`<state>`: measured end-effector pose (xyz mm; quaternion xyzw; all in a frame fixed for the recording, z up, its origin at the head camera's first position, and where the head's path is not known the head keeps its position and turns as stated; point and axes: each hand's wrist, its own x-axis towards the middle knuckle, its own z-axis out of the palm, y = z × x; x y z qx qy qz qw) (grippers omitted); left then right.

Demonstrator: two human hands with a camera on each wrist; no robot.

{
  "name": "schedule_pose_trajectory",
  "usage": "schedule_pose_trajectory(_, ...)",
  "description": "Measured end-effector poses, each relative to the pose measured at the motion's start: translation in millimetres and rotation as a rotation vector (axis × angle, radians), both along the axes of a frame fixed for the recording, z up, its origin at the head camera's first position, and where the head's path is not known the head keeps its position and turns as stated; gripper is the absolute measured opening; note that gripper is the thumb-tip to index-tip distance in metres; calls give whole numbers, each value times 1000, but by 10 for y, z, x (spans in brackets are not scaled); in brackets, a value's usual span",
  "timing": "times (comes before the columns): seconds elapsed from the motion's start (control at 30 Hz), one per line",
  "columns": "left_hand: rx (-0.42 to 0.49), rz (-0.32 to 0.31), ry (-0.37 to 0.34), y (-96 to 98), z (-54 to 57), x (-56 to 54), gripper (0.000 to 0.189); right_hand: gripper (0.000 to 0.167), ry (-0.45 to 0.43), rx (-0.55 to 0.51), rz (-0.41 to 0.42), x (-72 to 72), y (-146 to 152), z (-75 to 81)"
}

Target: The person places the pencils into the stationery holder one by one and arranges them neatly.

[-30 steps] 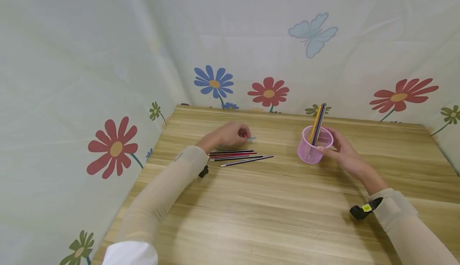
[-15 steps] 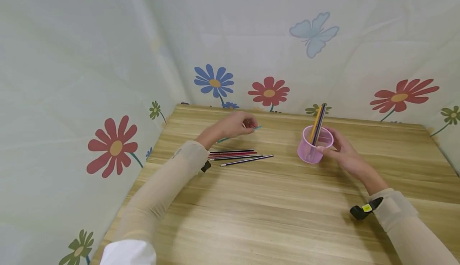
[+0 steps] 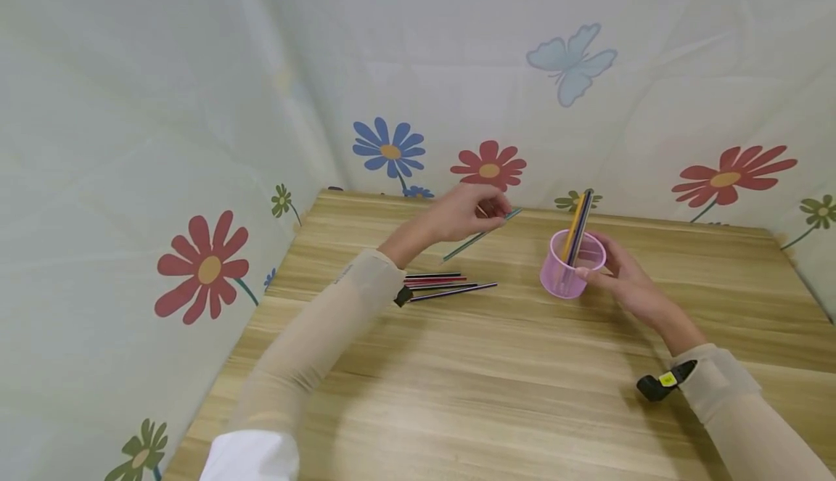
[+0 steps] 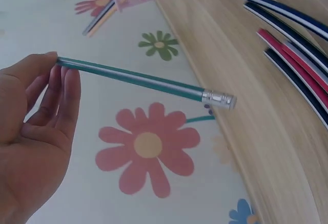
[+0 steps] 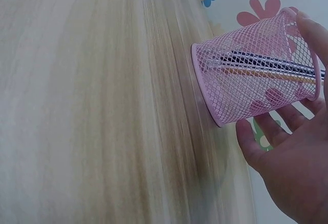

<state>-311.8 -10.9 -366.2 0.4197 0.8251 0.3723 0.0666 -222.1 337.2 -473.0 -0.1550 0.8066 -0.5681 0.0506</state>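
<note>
My left hand [image 3: 466,212] pinches a green striped pencil [image 3: 465,247] by one end, up off the table. In the left wrist view the pencil [image 4: 133,78] slants across, its silver ferrule and eraser at the free end. Over on the right, a pink mesh pencil cup [image 3: 554,276] stands upright on the table. Its rim is gripped by my right hand [image 3: 630,289], thumb at the near side and fingers round the far side. Inside the cup [image 5: 241,93] a yellow pencil [image 3: 573,225] and dark pencils lean together.
Several dark and red pencils [image 3: 451,286] lie on the wooden table [image 3: 496,379], partly behind my left wrist. A flower-printed cloth [image 3: 418,53] hangs at the table's back and left edges. Each wrist wears a small black camera [image 3: 653,387].
My left hand has lifted the green pencil and carried it up and to the right, closer to the cup. My right hand and the cup have stayed in place.
</note>
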Motion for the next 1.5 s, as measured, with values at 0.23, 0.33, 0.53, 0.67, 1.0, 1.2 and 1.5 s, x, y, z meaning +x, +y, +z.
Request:
schedule_pose_trajectory(0.23,143,-5,25,147,85,48,16,76,5,5,-6,-16,1,12)
schedule_pose_trajectory(0.33,173,-6,4,210,128,63,17,77,9,15,-5,-13,0,12)
schedule_pose_trajectory(0.53,190,-7,-36,362,225,71,19,75,1,22,-27,13,7,-1)
schedule_pose_trajectory(0.67,210,3,-50,453,288,59,20,74,-5,22,-41,23,22,-1)
schedule_pose_trajectory(1.0,288,-6,-76,603,440,77,19,74,13,33,-21,2,21,3)
schedule_pose_trajectory(1.2,405,16,-138,717,446,80,20,76,13,28,-11,-6,11,20)
schedule_pose_trajectory(1.5,540,96,-184,881,315,11,20,78,7,21,-6,16,-14,27)
